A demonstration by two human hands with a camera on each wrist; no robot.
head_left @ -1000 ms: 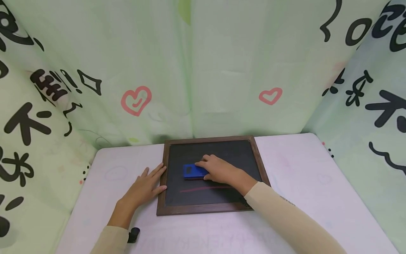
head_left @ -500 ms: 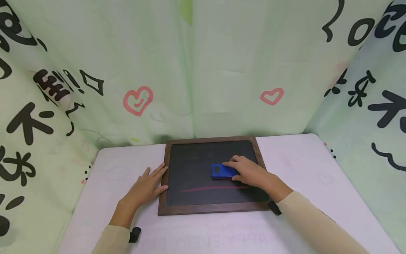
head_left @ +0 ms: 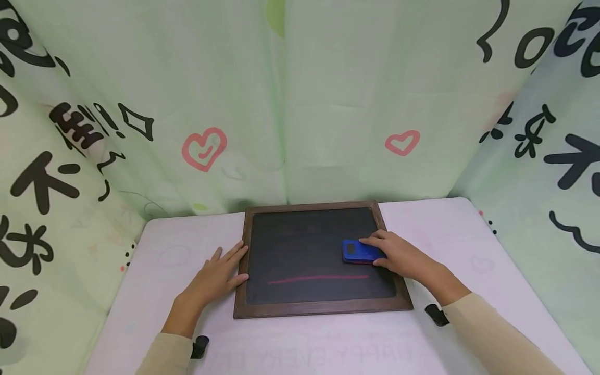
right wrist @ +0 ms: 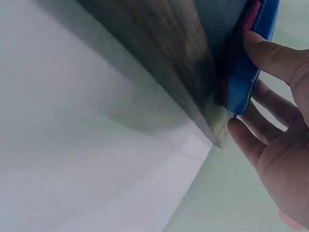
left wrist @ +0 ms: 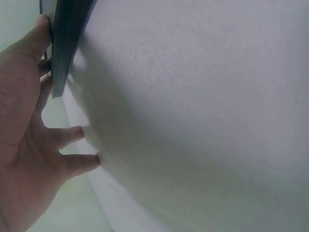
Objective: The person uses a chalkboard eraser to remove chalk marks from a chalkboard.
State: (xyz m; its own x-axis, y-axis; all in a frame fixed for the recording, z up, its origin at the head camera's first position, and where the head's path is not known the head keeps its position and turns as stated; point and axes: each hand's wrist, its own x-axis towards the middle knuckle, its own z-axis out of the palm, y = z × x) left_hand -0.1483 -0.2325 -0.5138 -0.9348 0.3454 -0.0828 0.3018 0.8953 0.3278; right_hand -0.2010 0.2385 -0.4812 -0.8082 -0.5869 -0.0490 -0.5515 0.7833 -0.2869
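Now, at the fingertips, we see the right hand (head_left: 400, 255) pinching the blue eraser (head_left: 358, 252), the thumb on its near side and the other fingers round the far side, while the left hand (head_left: 211, 281) lies with its fingers straight and spread. Its thumb and forward fingers rest on the board's left side, and in the left wrist view we find two more fingertips reaching down to the table (head_left: 433, 229). The eraser has slid rightward over the last second, from the left half of the blackboard (head_left: 300, 239) to its right part, just short of the wooden frame (head_left: 323, 308). We judge that this sideways wipe is close to its end. The pink line (head_left: 319, 277), below the eraser and apart from it, is unchanged, so we take the lower strip as not yet wiped. Dark and nearly plain above that line, the board lies flat and slightly askew near the table's back edge. The table is pale, with faint lettering (head_left: 337, 354) near us. Around it, we have a light green curtain (head_left: 328, 99) on three sides, with pink hearts (head_left: 204, 151) and thick black writing (head_left: 42, 199).
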